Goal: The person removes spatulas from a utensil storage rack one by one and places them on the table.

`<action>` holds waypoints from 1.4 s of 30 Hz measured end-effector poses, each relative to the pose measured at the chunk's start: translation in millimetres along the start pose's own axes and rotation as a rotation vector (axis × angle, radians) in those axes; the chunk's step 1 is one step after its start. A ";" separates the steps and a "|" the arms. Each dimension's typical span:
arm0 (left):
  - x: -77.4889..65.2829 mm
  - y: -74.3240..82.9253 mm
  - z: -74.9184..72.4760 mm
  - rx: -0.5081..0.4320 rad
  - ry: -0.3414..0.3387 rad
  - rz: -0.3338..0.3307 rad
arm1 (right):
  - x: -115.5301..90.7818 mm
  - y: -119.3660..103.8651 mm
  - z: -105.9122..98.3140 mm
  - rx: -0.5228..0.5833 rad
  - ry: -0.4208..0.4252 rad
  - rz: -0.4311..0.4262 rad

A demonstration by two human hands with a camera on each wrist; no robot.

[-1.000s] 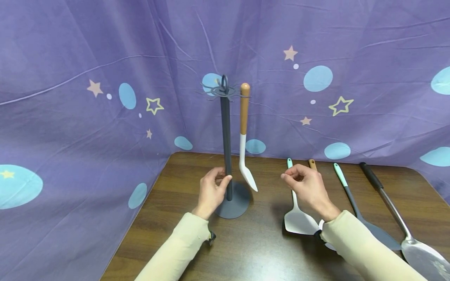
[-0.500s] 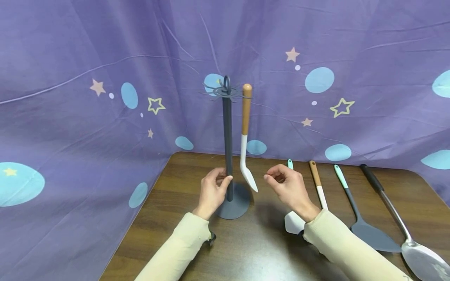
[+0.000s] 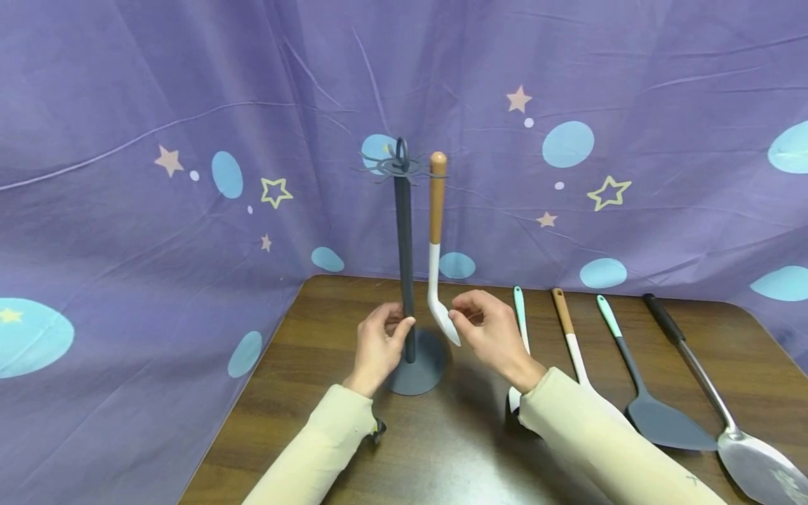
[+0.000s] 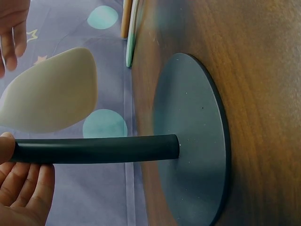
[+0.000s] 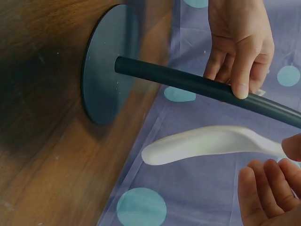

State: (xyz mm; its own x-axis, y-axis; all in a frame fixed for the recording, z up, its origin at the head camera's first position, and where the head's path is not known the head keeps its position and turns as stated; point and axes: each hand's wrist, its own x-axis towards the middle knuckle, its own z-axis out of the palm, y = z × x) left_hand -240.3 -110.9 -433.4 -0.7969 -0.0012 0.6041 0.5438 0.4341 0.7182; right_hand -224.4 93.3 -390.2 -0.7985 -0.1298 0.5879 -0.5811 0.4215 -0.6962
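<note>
My left hand (image 3: 375,347) grips the dark grey pole of a utensil stand (image 3: 405,245) low down, thumb in front. From a hook at its top hangs a white spatula (image 3: 436,210) with a wooden handle, head downward. My right hand (image 3: 492,335) is beside the spatula's white head, fingers loosely bent. In the right wrist view, the right thumb and fingers (image 5: 268,188) lie either side of the spatula's neck with a gap between them; whether the thumb touches it I cannot tell. The left wrist view shows the broad spatula head (image 4: 56,94) close to the pole.
On the wooden table (image 3: 442,449) to the right lie a mint-handled white turner (image 3: 520,312), a wooden-handled white utensil (image 3: 564,312), a grey turner (image 3: 663,421) and a steel turner (image 3: 754,456). A purple patterned cloth (image 3: 473,70) hangs behind the table.
My right hand has moved left from above the lying utensils to the hanging spatula's head. The left hand keeps its grip on the pole.
</note>
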 end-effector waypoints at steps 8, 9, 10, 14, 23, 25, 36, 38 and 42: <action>-1.3 -0.4 0.1 0.001 -0.012 -0.013 | 10.5 -11.0 5.2 0.011 -0.071 0.013; -1.3 -0.6 0.1 0.001 -0.013 -0.012 | 12.2 -12.5 5.5 0.017 -0.079 0.024; -1.1 -0.6 0.1 -0.001 -0.014 -0.008 | 13.9 -13.8 5.8 0.022 -0.087 0.035; -0.7 -0.7 0.2 -0.005 -0.013 0.005 | 20.1 -19.2 6.9 0.030 -0.113 0.077; 0.3 -1.2 0.7 -0.018 -0.002 0.017 | 31.6 -27.3 11.7 0.024 -0.116 0.117; 0.1 -1.4 1.0 -0.018 -0.002 0.020 | 33.9 -28.1 13.0 0.021 -0.112 0.137; -0.2 -2.2 1.4 -0.024 -0.008 0.003 | 38.4 -58.5 8.2 0.197 -0.061 0.154; 0.0 -2.6 1.5 -0.027 -0.006 0.010 | 37.2 -69.7 3.8 0.218 -0.063 0.163; 0.2 -3.7 1.1 -0.029 -0.003 0.020 | 35.8 -67.9 4.0 0.219 -0.063 0.147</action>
State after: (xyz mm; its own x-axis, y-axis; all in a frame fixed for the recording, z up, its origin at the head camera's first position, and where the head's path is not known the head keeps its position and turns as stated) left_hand -242.8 -111.5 -436.4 -0.7863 0.0102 0.6178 0.5675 0.4074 0.7155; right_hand -214.1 56.5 -323.5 -0.8809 -0.1399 0.4522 -0.4732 0.2366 -0.8486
